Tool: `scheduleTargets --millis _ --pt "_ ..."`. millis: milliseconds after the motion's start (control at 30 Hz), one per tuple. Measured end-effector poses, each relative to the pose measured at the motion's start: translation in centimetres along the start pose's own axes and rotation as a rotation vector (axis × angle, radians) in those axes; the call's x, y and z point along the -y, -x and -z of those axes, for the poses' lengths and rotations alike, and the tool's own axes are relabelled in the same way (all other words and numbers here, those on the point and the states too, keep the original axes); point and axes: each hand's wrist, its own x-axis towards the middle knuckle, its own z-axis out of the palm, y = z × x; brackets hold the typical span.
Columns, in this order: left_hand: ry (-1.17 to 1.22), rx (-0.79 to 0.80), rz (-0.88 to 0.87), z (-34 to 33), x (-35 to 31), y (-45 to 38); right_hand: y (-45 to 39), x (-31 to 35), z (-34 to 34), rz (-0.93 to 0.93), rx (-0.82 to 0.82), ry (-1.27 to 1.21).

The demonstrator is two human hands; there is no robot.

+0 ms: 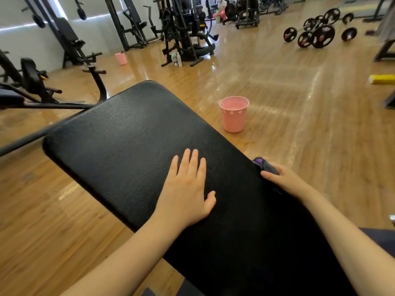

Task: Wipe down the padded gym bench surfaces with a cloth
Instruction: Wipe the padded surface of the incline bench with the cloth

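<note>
The left hand (pixel 188 186) lies flat, fingers straight, on the black bench pad (pixel 128 135), probably to steady the person. The right hand (pixel 286 180) grips the dark cloth (pixel 264 164) at the pad's edge, likely to wipe there. A pink bucket (pixel 234 114) stands beyond that hand.

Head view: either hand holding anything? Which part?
Right hand grips a dark purple cloth at the black padded bench edge; which part is hidden under its fingers. Left hand holds nothing, resting flat on the pad.
</note>
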Motion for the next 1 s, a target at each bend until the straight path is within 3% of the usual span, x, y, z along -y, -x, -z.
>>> scheduleTargets --millis 100,200,333,533,767,900,1000 --pt "-0.017 0.002 0.004 0.4 -0.2 0.0 1.6 -1.1 1.1 -0.063 -0.013 0.063" --pt "-0.035 0.004 0.011 0.5 -0.2 0.0 0.4 1.4 0.2 0.013 -0.086 0.048" --pt "-0.02 0.023 -0.002 0.3 0.0 0.0 -0.8 3.2 -1.6 0.071 -0.021 0.037" --pt "-0.014 0.016 -0.004 0.1 -0.2 0.0 2.2 -0.8 -0.1 -0.002 -0.085 0.113" --pt "-0.008 -0.003 -0.009 -0.1 -0.1 -0.2 8.9 -8.7 3.9 -0.211 -0.171 0.189" --pt "-0.018 -0.025 -0.02 -0.1 -0.2 -0.1 8.1 -8.5 3.7 -0.233 -0.22 0.179" --pt "-0.037 -0.007 -0.016 0.1 -0.2 -0.1 5.7 -5.7 1.8 -0.131 -0.234 0.096"
